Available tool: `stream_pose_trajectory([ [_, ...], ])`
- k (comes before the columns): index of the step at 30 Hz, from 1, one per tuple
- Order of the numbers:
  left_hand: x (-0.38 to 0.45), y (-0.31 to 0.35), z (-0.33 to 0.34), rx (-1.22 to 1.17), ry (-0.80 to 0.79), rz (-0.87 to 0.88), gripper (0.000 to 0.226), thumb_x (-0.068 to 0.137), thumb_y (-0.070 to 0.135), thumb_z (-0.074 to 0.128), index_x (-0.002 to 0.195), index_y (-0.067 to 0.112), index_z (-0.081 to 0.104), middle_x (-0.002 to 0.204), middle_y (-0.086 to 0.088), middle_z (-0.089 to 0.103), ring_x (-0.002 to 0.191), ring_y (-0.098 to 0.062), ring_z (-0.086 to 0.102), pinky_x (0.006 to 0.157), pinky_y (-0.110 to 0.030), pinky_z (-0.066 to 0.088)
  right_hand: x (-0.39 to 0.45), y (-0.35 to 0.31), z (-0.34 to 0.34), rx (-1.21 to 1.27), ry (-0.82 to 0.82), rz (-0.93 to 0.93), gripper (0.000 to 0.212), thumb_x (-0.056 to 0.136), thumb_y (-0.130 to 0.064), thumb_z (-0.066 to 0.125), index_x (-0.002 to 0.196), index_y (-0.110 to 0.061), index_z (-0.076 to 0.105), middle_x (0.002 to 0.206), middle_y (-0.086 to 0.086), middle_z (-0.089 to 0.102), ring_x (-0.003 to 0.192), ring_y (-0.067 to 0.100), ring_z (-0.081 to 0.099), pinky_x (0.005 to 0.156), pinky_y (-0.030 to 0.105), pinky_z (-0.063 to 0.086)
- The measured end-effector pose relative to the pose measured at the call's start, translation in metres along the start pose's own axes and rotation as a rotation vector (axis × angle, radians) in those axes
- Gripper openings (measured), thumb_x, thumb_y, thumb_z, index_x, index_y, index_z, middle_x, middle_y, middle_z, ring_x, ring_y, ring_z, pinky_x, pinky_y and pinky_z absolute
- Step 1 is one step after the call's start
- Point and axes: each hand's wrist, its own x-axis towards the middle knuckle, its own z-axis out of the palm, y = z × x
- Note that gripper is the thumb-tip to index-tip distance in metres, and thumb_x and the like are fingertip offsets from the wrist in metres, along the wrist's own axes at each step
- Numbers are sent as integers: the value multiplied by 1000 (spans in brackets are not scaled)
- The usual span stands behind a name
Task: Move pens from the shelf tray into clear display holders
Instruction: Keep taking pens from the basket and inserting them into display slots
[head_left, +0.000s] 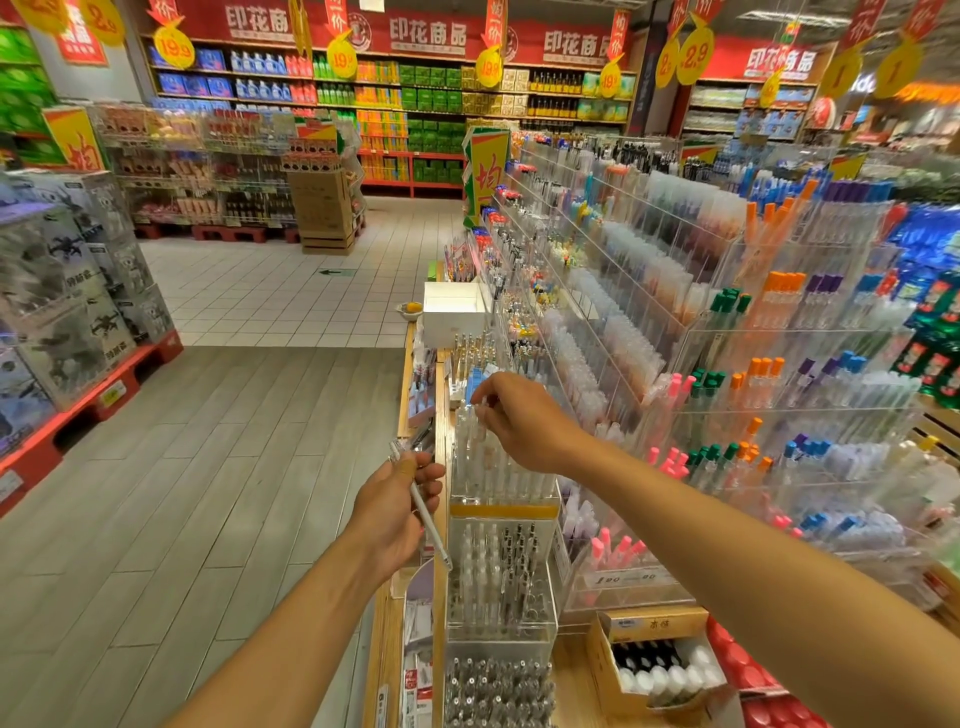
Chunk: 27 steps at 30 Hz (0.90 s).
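Observation:
My left hand grips a white pen that slants down to the right, and a few more pens stick out above its fingers. My right hand reaches over a clear display holder full of white pens and pinches the top of one pen standing in it. Below that holder stand two more clear holders with white and dark pens. A white tray sits farther along the shelf edge.
Tiered clear racks of coloured pens fill the right side. A cardboard box of bottles sits at the lower right. Stacked boxed goods on a red pallet line the left of the grey-floored aisle.

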Motion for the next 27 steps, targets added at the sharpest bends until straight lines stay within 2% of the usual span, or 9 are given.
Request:
stream_pose_trajectory([
  [3,-1,1,2,168,7,79,27,106,27,42,102,14,65,83,0,69,81,-15,55,70,-26,44,-2,2,8,-15,-39,16,17,101,-18,47,113,-11,58,90,-5,52,80,13,50,71,26,36],
  [8,0,1,5,332,9,239,27,106,31,40,113,22,64,95,7,58,86,-5,53,67,-19,42,-3,3,23,-150,-54,-22,18,98,-16,53,113,-14,62,115,4,52,97,23,55,78,30,42],
  [12,7,2,8,386,16,362,21,105,26,42,116,22,60,94,5,56,85,-9,53,68,-18,47,1,2,29,-286,56,-52,16,94,-21,61,108,-17,69,99,-2,44,91,25,51,68,34,38],
  [15,12,3,9,465,25,432,18,105,21,45,108,32,59,95,9,58,85,-8,56,57,-10,46,2,6,30,-341,71,-54,17,92,-23,63,107,-21,71,91,-5,37,95,24,48,67,33,31],
  [18,15,7,13,567,6,480,21,104,19,47,106,38,55,98,15,56,82,1,54,48,-3,42,1,9,32,-314,74,-43,20,94,-28,61,112,-24,69,93,-6,38,97,23,48,69,33,33],
  [20,18,9,13,676,-6,516,20,104,19,46,113,35,54,107,12,56,88,2,54,58,-3,43,-2,11,33,-293,83,-47,24,94,-29,62,117,-24,67,99,-4,43,102,24,49,73,32,36],
  [23,22,10,12,821,-67,538,25,105,17,44,127,24,54,131,-1,54,111,-10,52,90,-23,42,-14,18,31,-193,187,-66,37,90,-31,67,125,-22,61,116,1,52,109,20,48,87,32,40],
  [25,23,11,11,891,-119,531,30,105,18,44,134,19,52,141,-4,50,121,-16,50,95,-29,41,-28,27,29,-24,338,-23,36,89,-30,68,123,-18,62,117,3,54,108,16,50,92,30,41],
  [27,25,10,11,947,-160,525,24,105,17,44,127,20,54,147,-3,46,130,-21,48,101,-33,43,-42,39,31,124,484,61,28,91,-25,67,116,-14,63,112,0,55,99,7,50,88,24,41],
])
